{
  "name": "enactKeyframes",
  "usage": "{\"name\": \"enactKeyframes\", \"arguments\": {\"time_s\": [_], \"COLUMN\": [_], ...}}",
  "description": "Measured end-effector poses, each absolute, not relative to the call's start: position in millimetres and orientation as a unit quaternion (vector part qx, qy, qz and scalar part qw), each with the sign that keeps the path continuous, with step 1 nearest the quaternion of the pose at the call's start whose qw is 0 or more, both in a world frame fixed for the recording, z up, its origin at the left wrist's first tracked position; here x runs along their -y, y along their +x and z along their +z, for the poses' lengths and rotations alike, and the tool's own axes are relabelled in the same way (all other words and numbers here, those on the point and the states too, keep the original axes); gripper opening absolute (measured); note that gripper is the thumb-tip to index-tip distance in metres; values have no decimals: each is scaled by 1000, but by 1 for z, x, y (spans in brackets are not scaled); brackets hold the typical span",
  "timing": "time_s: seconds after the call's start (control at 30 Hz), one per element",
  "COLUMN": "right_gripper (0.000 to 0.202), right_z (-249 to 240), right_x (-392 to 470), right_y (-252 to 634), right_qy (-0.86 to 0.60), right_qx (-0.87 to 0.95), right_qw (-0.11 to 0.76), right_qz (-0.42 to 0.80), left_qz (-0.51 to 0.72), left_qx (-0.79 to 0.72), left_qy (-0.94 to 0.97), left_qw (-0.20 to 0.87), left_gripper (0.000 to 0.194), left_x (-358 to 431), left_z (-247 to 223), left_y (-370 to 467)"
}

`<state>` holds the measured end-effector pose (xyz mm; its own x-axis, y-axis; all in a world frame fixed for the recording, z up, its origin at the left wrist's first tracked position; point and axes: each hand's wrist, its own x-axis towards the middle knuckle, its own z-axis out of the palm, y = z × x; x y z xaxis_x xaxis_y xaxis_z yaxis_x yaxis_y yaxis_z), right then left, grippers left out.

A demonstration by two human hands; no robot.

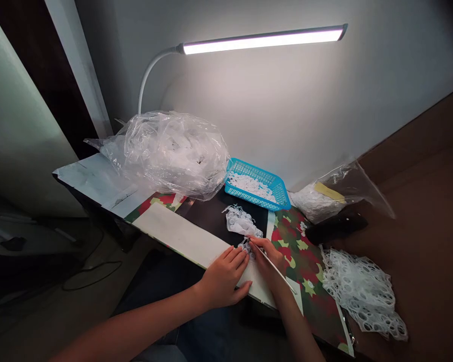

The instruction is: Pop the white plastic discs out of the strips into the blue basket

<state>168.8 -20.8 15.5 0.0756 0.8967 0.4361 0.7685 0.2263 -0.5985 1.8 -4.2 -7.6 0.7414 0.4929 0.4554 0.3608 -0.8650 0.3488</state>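
Note:
My left hand lies with its fingers stretched over a small white piece with round holes or discs, holding it down at the edge of the board. In my right hand is a thin white stick, pinched like a pen, its lower tip at the white piece close to my left fingertips. Whether that tip is pointed or hooked is too small to tell. Just beyond my hands a bunched white piece with round discs rests on the black surface. A long pale board runs under my left hand.
A blue plastic basket holds many small white pieces. Behind it, left, sits a large clear plastic bag; right, another bag with white contents. White holed sheets hang over the table's right edge. A lit lamp stretches above.

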Motion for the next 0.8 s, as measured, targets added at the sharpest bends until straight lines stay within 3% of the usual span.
{"name": "enactKeyframes", "arguments": {"time_s": [0.8], "right_gripper": [10], "right_z": [20], "right_x": [22], "right_y": [167], "right_qy": [-601], "right_qx": [673], "right_qw": [422], "right_qz": [90], "left_qz": [277], "left_qx": [-228], "left_qy": [926], "left_qw": [120], "left_gripper": [54], "left_x": [4], "left_z": [-7], "left_y": [1]}}
